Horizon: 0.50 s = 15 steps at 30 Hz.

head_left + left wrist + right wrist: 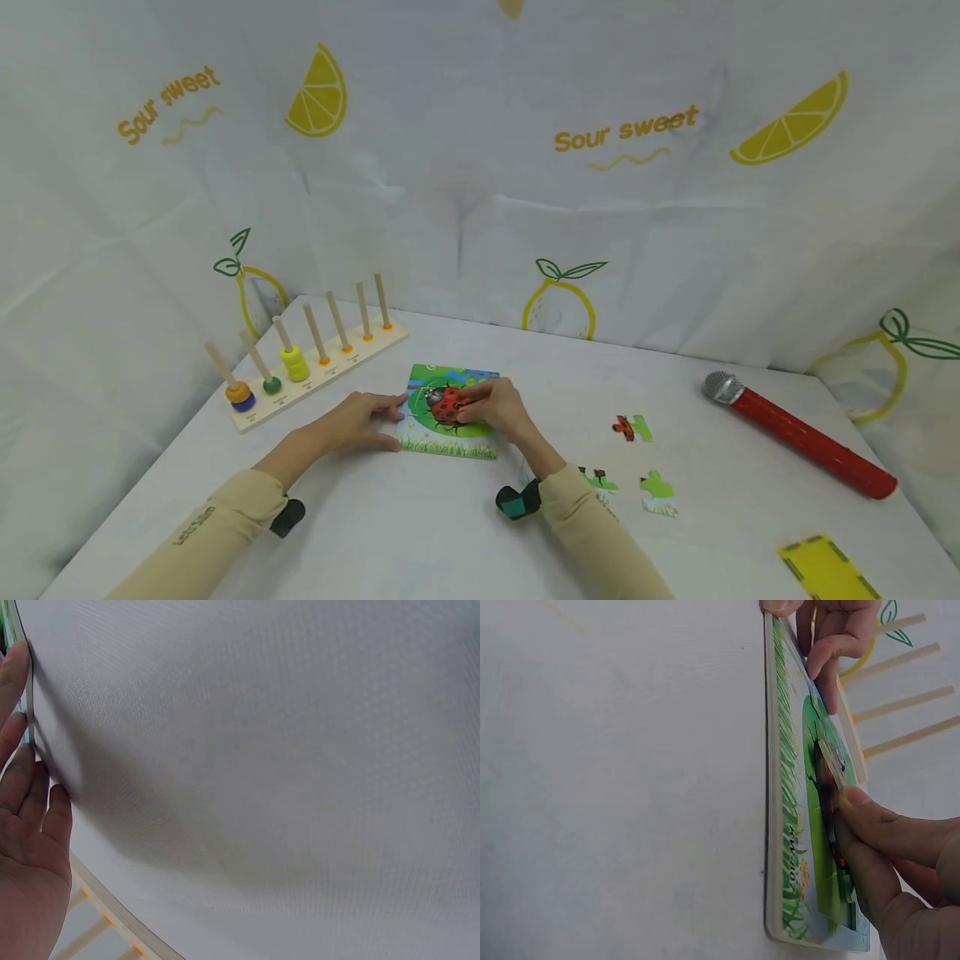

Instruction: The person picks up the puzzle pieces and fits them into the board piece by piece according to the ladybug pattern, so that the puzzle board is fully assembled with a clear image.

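Observation:
A square ladybug jigsaw puzzle board (450,448) lies flat on the white table. My left hand (360,421) touches its left edge with thumb and fingertips; in the left wrist view the extended fingers (22,784) rest along that edge. Over the board's middle my right hand (498,408) pinches a puzzle piece (831,766) between thumb and fingers. That piece is tilted against the ladybug picture, and the hand covers part of it. Loose puzzle pieces lie to the right: a red-and-green one (632,427), a green one (660,492), and another (598,479) partly behind the right sleeve.
At the back left stands a wooden peg stacker (277,396) with coloured rings on some upright pegs. A red microphone (802,437) lies on the right, and a yellow card (828,571) lies near the front right. Behind the table hangs a lemon-print cloth (465,167).

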{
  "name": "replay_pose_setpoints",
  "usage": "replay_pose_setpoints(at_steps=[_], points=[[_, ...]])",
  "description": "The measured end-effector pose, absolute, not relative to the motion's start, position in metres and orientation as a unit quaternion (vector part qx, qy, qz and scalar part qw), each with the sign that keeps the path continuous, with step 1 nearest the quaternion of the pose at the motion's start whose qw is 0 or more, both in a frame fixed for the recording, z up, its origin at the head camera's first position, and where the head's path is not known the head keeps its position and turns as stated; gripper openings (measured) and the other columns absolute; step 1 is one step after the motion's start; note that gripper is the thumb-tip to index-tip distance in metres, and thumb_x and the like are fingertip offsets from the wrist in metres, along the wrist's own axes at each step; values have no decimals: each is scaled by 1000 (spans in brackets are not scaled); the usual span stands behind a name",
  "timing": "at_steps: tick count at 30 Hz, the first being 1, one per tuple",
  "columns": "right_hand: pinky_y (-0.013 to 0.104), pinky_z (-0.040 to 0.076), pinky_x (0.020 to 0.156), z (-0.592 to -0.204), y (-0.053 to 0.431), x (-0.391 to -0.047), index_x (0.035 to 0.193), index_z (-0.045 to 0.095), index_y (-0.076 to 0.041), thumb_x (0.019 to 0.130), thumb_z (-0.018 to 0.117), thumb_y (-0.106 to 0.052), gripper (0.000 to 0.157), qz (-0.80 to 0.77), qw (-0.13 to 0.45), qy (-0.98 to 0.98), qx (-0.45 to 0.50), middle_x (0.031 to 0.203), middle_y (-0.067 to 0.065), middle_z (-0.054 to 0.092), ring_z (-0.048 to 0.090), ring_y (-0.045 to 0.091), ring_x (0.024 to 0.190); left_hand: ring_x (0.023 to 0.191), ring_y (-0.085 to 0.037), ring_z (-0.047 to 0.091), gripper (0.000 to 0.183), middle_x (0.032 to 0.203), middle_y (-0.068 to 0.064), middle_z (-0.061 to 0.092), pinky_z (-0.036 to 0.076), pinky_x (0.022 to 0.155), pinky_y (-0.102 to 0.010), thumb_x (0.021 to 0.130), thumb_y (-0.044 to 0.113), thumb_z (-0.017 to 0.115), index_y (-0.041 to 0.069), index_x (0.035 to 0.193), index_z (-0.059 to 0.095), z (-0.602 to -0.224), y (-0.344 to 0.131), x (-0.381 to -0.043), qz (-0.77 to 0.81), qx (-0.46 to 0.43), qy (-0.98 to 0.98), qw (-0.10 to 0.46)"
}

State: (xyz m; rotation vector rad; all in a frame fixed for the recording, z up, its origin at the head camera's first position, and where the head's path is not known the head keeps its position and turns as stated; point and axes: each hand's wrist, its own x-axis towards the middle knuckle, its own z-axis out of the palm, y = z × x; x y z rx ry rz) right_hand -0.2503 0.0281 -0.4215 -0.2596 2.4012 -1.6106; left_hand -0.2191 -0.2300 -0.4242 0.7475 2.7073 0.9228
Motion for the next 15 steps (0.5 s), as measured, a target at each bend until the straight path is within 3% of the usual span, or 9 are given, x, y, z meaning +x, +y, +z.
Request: replay_pose_setpoints(at_steps=[10, 15], points=[[25, 55, 62, -420, 27, -248, 103, 71, 6, 73, 77, 9, 31, -505, 85, 853, -100, 84, 19, 71, 70, 22, 71, 123, -33, 52, 71, 112, -4, 69, 41, 101, -48, 77, 28, 80, -6, 133, 52, -425, -231, -219, 305, 255, 913, 88], [22, 50, 59, -418, 25, -247, 102, 72, 4, 72, 80, 5, 31, -479, 77, 868, -102, 77, 13, 70, 63, 13, 63, 124, -33, 51, 72, 110, -2, 70, 40, 102, -48, 77, 28, 80, -6, 134, 51, -424, -231, -218, 306, 255, 913, 89]])
